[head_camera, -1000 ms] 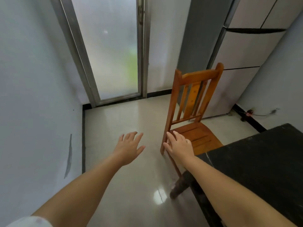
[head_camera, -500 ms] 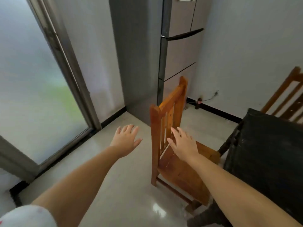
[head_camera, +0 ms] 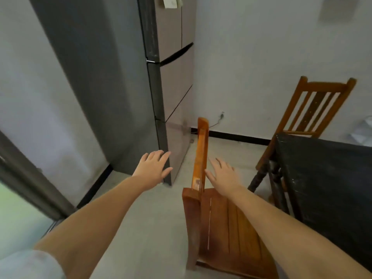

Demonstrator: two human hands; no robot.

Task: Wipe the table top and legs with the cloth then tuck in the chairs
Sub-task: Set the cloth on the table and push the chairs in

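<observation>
Both hands reach forward with fingers spread wide and straight, holding nothing. The left hand (head_camera: pixel 154 165) hovers in the air over the floor, to the left of the upright back of the near orange-brown wooden slatted chair (head_camera: pixel 219 224), apart from it and in front of the lower corner of the tall grey multi-door refrigerator (head_camera: pixel 171 81). The right hand (head_camera: pixel 222 178) is stretched out over the chair's seat, just to the right of the backrest; its thumb lies very close to the back post, though whether it touches cannot be told. This chair is seen edge-on, its seat running toward the camera under the right forearm, standing just beside the left edge of the dark, black-topped surface (head_camera: pixel 330 178) with turned dark legs. A 2nd orange-brown wooden chair with vertical back slats (head_camera: pixel 316 109) stands at the far side of the surface, against the white wall (head_camera: pixel 271 57), its seat hidden behind the dark top. Crumpled white material (head_camera: pixel 362 131), too blurred to identify, lies at the right edge on the surface. The pale tiled floor (head_camera: pixel 153 218) meets a black skirting along the wall, and a glazed door with a grey metal frame (head_camera: pixel 22 198) fills the lower left.
</observation>
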